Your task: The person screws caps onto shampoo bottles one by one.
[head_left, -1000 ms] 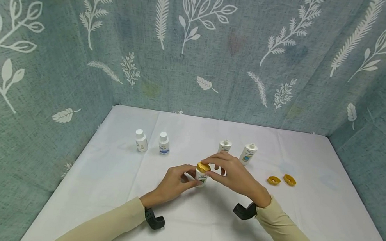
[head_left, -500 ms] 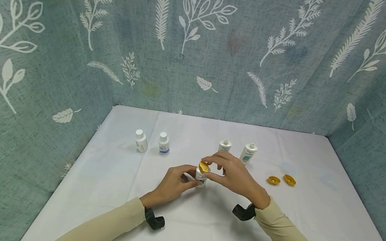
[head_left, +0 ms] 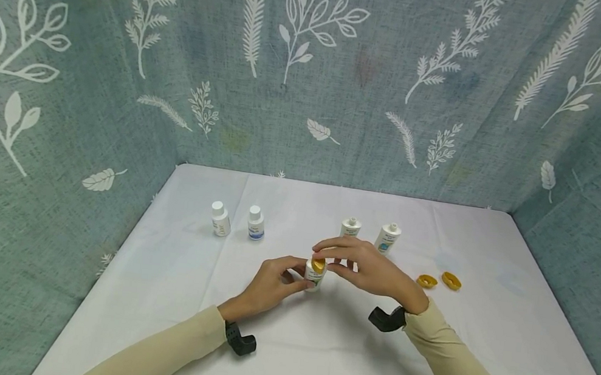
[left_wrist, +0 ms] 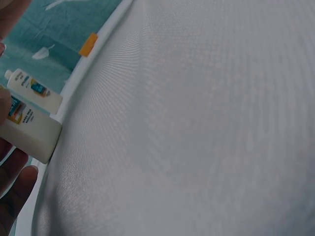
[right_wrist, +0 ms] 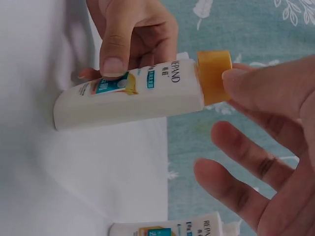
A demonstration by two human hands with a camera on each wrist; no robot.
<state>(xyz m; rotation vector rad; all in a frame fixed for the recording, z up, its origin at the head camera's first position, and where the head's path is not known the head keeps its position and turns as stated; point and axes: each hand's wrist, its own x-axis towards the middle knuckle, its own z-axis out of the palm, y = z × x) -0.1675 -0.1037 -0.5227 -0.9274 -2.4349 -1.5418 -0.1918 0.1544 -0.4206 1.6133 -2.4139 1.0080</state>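
My left hand [head_left: 271, 283] holds a white shampoo bottle [head_left: 313, 281] upright on the table, thumb on the front label and fingers around the far side. At its top sits a gold cap [head_left: 318, 265], pinched by my right hand [head_left: 369, 269] from above and the right. The right wrist view shows the cap [right_wrist: 214, 77] over the bottle's neck, the thumb pressing its near face while two other fingers hang free. Part of the same bottle [left_wrist: 34, 130] appears in the left wrist view beside my left fingers.
Two white bottles with bare necks, one left [head_left: 351, 226] and one right [head_left: 387, 238], stand behind my right hand. Two loose gold caps [head_left: 427, 281] lie to the right. Two small white-capped bottles [head_left: 221, 220] stand at the back left. Patterned cloth [head_left: 312, 79] surrounds the table.
The gold cap has turned on the bottle, showing its broad top first and a narrower side now. My right hand has shifted its fingers around it; the left hand stays put.
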